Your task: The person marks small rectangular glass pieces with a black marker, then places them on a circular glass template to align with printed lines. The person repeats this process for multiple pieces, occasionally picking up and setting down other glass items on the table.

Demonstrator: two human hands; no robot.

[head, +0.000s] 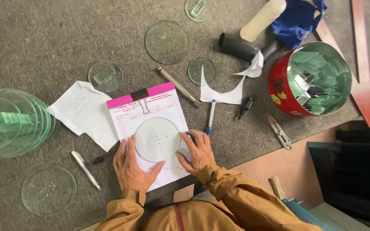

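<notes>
Resting on a pink-topped pad (pixel 168 99) on the grey tabletop (pixel 43 38), a glass disc (pixel 157 139) lies between both hands. Left hand (pixel 130 164) and right hand (pixel 198 150) press its edges, fingers spread flat, gripping nothing. A pen (pixel 210 116) lies just beside the pad.

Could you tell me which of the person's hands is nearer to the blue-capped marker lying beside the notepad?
The right hand. It rests on the right edge of the glass disc, just below the marker. The left hand sits on the disc's far side.
</notes>
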